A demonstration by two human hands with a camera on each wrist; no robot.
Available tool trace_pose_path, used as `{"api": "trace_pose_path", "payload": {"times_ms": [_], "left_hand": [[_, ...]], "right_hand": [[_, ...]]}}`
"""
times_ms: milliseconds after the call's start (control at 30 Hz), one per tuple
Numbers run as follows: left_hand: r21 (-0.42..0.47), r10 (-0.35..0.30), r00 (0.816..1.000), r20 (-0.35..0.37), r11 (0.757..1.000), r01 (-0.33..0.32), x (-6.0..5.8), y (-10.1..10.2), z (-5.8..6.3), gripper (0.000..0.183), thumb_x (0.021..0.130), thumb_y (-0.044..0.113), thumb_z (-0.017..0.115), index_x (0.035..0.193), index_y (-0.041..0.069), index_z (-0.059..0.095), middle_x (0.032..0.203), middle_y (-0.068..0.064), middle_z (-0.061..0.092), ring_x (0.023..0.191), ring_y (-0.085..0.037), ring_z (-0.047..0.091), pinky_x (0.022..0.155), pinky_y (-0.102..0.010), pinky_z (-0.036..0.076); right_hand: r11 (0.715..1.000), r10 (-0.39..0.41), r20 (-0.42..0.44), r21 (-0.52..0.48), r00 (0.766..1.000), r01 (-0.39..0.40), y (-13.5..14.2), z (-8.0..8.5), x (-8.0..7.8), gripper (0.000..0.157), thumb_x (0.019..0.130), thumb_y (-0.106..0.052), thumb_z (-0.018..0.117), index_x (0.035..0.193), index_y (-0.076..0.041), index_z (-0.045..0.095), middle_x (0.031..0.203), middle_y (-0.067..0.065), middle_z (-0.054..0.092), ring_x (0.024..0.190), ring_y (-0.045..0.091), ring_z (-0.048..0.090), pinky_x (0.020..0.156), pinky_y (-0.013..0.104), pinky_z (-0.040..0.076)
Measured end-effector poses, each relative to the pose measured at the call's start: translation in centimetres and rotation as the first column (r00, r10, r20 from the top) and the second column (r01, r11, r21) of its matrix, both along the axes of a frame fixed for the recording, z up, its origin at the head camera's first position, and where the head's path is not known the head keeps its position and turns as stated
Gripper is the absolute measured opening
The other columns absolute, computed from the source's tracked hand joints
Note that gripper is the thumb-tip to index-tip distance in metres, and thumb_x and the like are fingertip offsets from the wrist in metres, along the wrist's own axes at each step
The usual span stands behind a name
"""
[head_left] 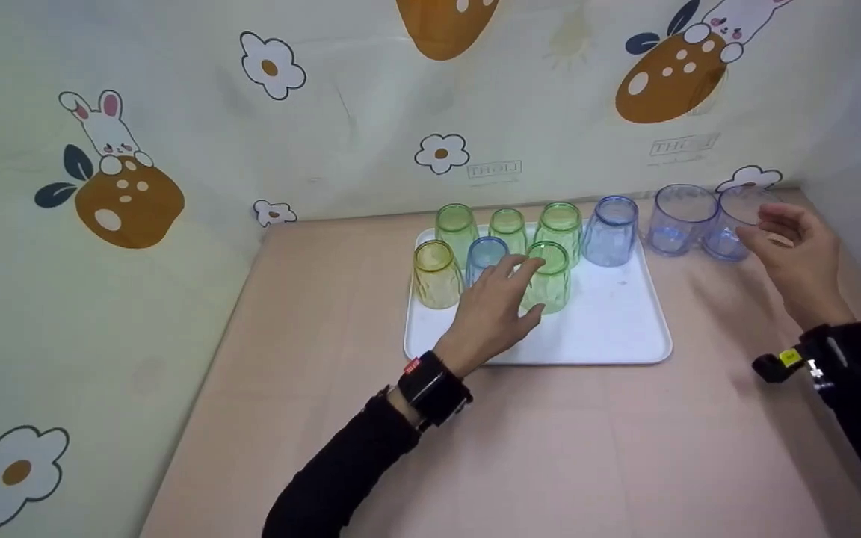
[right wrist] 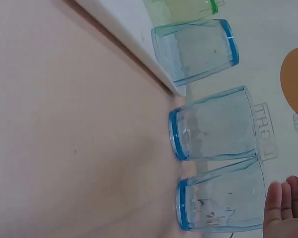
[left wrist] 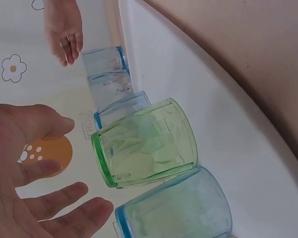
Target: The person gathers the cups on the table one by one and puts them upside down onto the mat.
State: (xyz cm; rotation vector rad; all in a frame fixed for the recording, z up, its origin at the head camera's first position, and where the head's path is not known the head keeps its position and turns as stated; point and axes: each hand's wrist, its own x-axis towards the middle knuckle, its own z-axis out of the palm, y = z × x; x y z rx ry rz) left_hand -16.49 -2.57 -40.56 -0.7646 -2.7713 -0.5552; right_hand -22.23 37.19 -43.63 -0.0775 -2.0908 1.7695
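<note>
My left hand (head_left: 494, 310) reaches over the white tray (head_left: 610, 336), fingers spread beside an upside-down green glass (head_left: 552, 288). In the left wrist view its fingertips stand a little off that green glass (left wrist: 149, 144), with an upside-down blue glass (left wrist: 176, 210) next to it. My right hand (head_left: 808, 258) is at the far right, beside the outer of two upright clear-blue glasses (head_left: 726, 235). In the right wrist view its loosely extended fingers (right wrist: 273, 201) overlap the rim of that glass (right wrist: 223, 201); I cannot tell whether they touch it.
Upside-down on the tray also stand a yellow glass (head_left: 438, 280), several green glasses in the back row and a blue glass (head_left: 611, 235) at the right back corner. The other upright glass (head_left: 677, 224) is on the table (head_left: 550, 448), close to the patterned wall (head_left: 356, 112).
</note>
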Motion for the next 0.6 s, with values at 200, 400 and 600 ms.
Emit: {"api": "trace_pose_path", "payload": {"times_ms": [200, 400, 600], "left_hand": [[0.04, -0.024, 1.0, -0.007, 0.999, 0.025, 0.8, -0.9, -0.5, 0.051, 0.093, 0.028, 0.074, 0.14, 0.015, 0.056, 0.132, -0.003, 0.058, 0.115, -0.022, 0.06, 0.082, -0.035, 0.056], [0.079, -0.052, 0.999, -0.007, 0.995, 0.053, 1.7, -1.6, -1.3, 0.047, 0.094, 0.027, 0.073, 0.137, 0.013, 0.059, 0.131, -0.004, 0.059, 0.113, -0.022, 0.061, 0.083, -0.035, 0.055], [0.095, -0.074, 0.997, -0.016, 0.993, 0.075, 2.0, -1.9, -2.0, 0.046, 0.094, 0.027, 0.072, 0.136, 0.012, 0.059, 0.13, -0.004, 0.059, 0.112, -0.021, 0.061, 0.084, -0.034, 0.055]], "right_hand": [[0.951, -0.13, 0.122, 0.296, 0.984, 0.089, 0.7, -0.1, -0.6, 0.068, 0.091, -0.033, 0.078, 0.145, -0.005, 0.048, 0.145, 0.006, 0.038, 0.126, 0.018, 0.035, 0.1, 0.024, 0.035], [0.924, -0.175, 0.196, 0.371, 0.965, 0.092, 1.3, -0.6, -1.1, 0.091, 0.09, -0.044, 0.076, 0.157, -0.006, 0.027, 0.158, 0.018, 0.018, 0.141, 0.027, 0.02, 0.113, 0.037, 0.025], [0.929, -0.141, 0.203, 0.366, 0.969, 0.059, 1.4, -0.8, -1.7, 0.099, 0.09, -0.044, 0.076, 0.16, -0.005, 0.017, 0.163, 0.02, 0.016, 0.147, 0.033, 0.018, 0.118, 0.045, 0.022]]}}
